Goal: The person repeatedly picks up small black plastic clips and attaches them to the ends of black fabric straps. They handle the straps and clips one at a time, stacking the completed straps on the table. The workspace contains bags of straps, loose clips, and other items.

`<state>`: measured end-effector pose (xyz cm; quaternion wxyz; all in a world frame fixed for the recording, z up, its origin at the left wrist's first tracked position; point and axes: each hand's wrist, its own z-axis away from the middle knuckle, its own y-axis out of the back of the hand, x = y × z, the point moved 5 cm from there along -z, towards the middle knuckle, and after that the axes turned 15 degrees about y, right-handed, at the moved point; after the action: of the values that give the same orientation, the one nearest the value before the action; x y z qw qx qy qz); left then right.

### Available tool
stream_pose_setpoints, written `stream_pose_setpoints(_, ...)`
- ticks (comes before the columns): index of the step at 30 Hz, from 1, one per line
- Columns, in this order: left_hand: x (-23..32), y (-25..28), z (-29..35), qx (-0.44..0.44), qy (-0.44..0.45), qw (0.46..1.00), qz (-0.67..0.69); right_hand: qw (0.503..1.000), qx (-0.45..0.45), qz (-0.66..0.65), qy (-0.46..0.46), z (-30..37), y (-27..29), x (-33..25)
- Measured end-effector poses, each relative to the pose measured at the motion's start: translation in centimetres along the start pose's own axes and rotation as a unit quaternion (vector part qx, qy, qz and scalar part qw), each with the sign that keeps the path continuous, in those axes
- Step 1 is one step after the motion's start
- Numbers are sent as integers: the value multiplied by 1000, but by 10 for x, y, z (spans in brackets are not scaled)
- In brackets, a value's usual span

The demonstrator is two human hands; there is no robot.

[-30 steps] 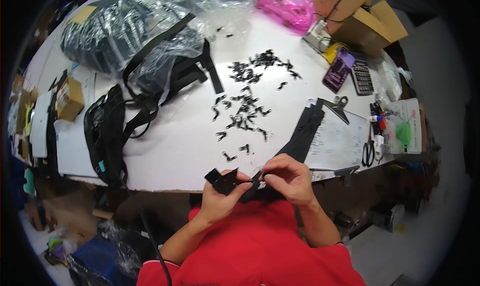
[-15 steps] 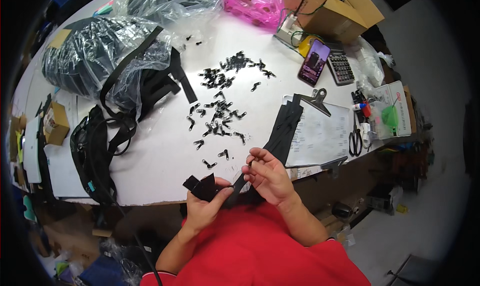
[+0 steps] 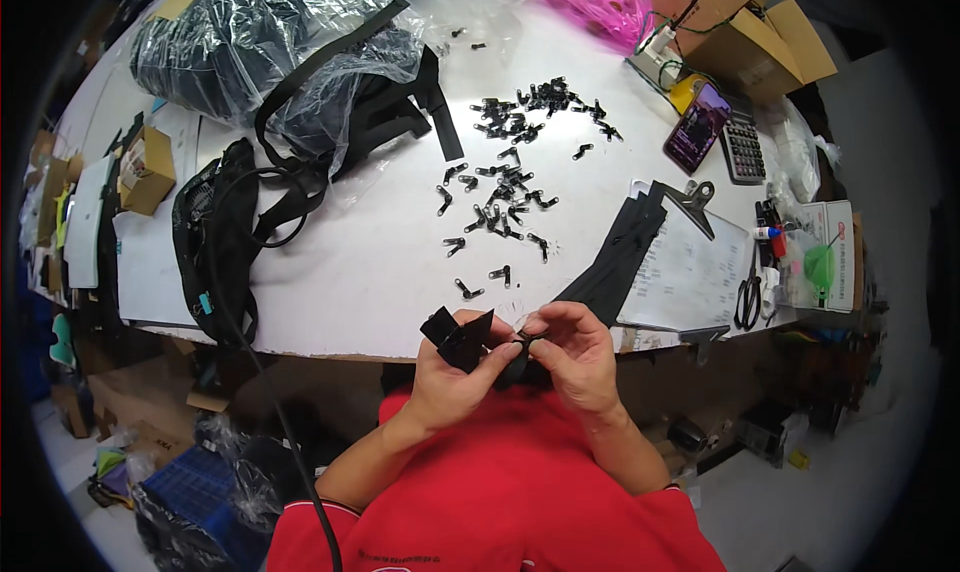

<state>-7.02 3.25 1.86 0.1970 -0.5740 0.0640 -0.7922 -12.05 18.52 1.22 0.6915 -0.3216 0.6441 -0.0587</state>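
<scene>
My left hand (image 3: 450, 384) is closed around a folded black zipper tape (image 3: 462, 344), whose flat ends stick up past the fingers. Just beside it, my right hand (image 3: 582, 362) pinches a small dark piece, apparently a zipper slider (image 3: 527, 339), at the end of the tape between both thumbs. The fingertips of the two hands nearly meet, covering most of that piece. Beyond them on the white table lie many loose black zipper sliders (image 3: 508, 192) with metal-looking pulls. A bundle of long black zipper tapes (image 3: 622, 257) runs from near my right hand up to a clipboard.
Papers on the clipboard (image 3: 690, 272) lie at the right, near black scissors (image 3: 748, 300). Farther back are a phone (image 3: 697, 130), a calculator (image 3: 743, 150) and a cardboard box (image 3: 760, 52). Plastic-wrapped black goods (image 3: 270, 52) and black straps (image 3: 215, 242) occupy the left.
My right hand has come in to meet the left; before, it was raised apart with a small dark piece in its fingertips. The whole view has shifted, so the table appears farther right.
</scene>
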Motion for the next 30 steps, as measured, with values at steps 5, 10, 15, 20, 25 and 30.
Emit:
stream_pose_setpoints(5,0,0,0,9,1,999,-39,1000,-4,-5,7,1,2,3)
stream_pose_setpoints(10,-2,1,1,17,-8,999,-47,1000,-15,12,1,1,0,1)
stream_pose_setpoints(15,-2,2,3,0,28,999,-44,1000,3,22,4,0,3,-3)
stream_pose_setpoints(20,-2,3,5,-1,37,998,-48,998,-29,56,16,0,-1,-4)
stream_pose_setpoints(25,-5,1,3,37,16,999,-30,992,-46,104,51,4,0,-2)
stream_pose_setpoints(30,-1,-3,1,36,-20,998,-45,943,-55,276,176,-2,-7,-15)
